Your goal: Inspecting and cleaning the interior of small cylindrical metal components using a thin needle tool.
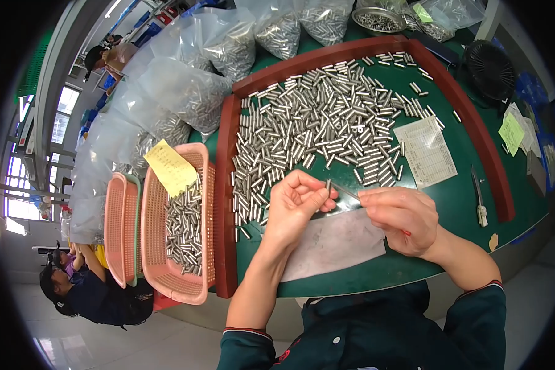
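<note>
While left hand [295,203] pinches small silver metal cylinder [328,185] at fingertips, right hand [396,217] fingers pinch thin metal rod [345,192]. I judge cylinder light, rigid, slippery; grip mid-barrel.

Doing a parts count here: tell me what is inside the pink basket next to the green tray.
The pink basket holds a heap of small metal cylinders, with a yellow paper note lying over its far end. Whatever lies beneath the note is hidden.

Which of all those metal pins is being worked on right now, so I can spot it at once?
Start at the green table with the red raised border; below the big pile of metal pins are the person's two hands. The pin is pinched upright in the left hand, with a thin rod from the right hand meeting it; all other pins lie loose.
</note>
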Available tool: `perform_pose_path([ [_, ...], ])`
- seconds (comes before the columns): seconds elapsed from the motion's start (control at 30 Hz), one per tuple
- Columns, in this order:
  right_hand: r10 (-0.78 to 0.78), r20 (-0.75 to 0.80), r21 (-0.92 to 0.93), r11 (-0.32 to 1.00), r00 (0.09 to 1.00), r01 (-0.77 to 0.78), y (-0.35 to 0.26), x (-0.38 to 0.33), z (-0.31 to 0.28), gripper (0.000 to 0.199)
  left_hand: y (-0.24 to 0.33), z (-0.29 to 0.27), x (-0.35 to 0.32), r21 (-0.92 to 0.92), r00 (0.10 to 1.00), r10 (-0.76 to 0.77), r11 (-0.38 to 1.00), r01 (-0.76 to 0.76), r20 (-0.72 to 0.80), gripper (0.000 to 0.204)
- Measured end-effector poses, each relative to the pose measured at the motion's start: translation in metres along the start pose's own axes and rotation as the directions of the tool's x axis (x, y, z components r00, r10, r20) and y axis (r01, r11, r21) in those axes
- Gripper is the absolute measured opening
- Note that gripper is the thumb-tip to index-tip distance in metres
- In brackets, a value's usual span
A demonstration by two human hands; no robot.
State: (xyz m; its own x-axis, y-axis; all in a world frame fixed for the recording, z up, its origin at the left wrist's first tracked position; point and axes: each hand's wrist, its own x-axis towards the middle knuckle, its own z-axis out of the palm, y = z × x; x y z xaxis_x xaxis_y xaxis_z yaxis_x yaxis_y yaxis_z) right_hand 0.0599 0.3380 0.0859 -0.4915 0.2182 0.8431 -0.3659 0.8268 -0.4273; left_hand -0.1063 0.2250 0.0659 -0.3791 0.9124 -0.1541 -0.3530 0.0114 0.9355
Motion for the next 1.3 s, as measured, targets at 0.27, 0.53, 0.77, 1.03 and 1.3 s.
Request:
perform_pose_path([
  [0.27,-0.043,-0.018,-0.002,0.999,0.999,0.043,-0.002,0.001,-0.009,0.025,-0.001,0.003,-0.003,-0.097,0.997,-0.074,0.993,0.074,0.002,0.009],
  [0.53,-0.002,-0.028,0.027,1.0,1.0,0.002,-0.007,-0.002,-0.004,0.02,0.006,0.002,-0.001,-0.118,0.989,0.018,0.992,-0.036,-0.149,0.008],
  [0.77,-0.065,-0.004,0.033,0.997,0.998,0.065,-0.008,0.001,-0.01,0.023,0.0,0.005,0.0,0.079,0.968,0.117,0.992,-0.102,-0.222,0.021],
  [1.03,-0.068,-0.013,0.001,0.998,0.998,0.068,-0.002,-0.003,-0.003,0.025,-0.001,0.005,0.001,0.093,0.976,0.074,0.994,-0.056,-0.203,0.019],
  [1.3,-0.051,-0.008,-0.004,0.999,0.999,0.051,-0.001,-0.006,-0.002,0.024,-0.001,0.008,-0.001,0.088,0.977,0.064,0.995,-0.047,-0.205,0.018],
])
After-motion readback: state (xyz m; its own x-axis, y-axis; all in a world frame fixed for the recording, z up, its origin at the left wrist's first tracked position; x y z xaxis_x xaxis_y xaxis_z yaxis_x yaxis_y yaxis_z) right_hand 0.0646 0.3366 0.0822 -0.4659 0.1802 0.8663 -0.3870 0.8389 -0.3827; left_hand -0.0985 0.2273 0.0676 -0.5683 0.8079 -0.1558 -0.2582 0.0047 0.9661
